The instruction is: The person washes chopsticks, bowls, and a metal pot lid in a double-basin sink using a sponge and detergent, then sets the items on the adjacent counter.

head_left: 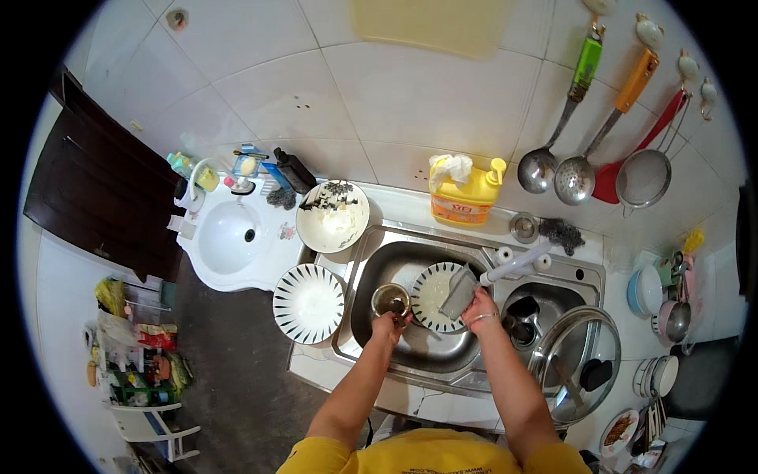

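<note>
My left hand (390, 326) is closed on the rim of a small round metal bowl (388, 295) over the left side of the large sink basin (379, 272). In my right hand (479, 310) is a grey cloth (459, 294), its fingers pressed around the edge. Below the cloth, a white plate with dark dashes round its rim (430, 292) lies in the basin with cloudy liquid on it. The white faucet spout (505, 271) reaches over the basin, its end close to the cloth.
A patterned bowl (332, 229) and a dashed dish (308, 316) stand left of the sink. Behind it is a yellow pump jug (466, 193). A glass lid (576, 363) leans over the small right basin. Ladles (538, 170) hang on the wall; a washbasin (233, 233) is far left.
</note>
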A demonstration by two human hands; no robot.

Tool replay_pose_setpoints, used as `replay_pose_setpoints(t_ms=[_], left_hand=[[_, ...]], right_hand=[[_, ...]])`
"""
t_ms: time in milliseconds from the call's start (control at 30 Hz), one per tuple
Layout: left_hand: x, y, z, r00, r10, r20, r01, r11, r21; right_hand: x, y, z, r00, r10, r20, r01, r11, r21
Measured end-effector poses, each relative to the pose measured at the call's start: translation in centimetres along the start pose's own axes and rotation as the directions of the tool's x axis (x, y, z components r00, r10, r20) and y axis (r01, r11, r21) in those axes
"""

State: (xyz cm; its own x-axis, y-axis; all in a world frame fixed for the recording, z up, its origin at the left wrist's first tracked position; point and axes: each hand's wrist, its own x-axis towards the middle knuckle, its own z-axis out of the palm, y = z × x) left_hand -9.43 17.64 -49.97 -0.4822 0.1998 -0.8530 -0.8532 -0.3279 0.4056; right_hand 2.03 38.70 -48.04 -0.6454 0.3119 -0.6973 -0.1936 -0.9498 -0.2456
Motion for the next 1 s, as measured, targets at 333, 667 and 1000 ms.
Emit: replay_pose_setpoints(t_ms=[333,667,1000], left_hand=[[7.8,0.3,-2.3,0.992,-0.026,-0.125,0.026,1.0,-0.004],[6.1,-1.8,-3.7,0.953,0.283,-0.109,-0.245,0.931,0.269],[-3.4,15.2,7.0,0.959,0.28,0.032,-0.274,0.953,-0.126]], right_hand=[[-2.5,-1.2,-0.2,0.998,-0.018,0.059,0.027,0.988,-0.152],[-1.7,0.8,-3.9,0.974,-0.205,0.098,0.217,0.71,-0.67],[-4.3,0.9,-0.6,0.979,-0.136,-0.153,0.087,0.952,-0.292]])
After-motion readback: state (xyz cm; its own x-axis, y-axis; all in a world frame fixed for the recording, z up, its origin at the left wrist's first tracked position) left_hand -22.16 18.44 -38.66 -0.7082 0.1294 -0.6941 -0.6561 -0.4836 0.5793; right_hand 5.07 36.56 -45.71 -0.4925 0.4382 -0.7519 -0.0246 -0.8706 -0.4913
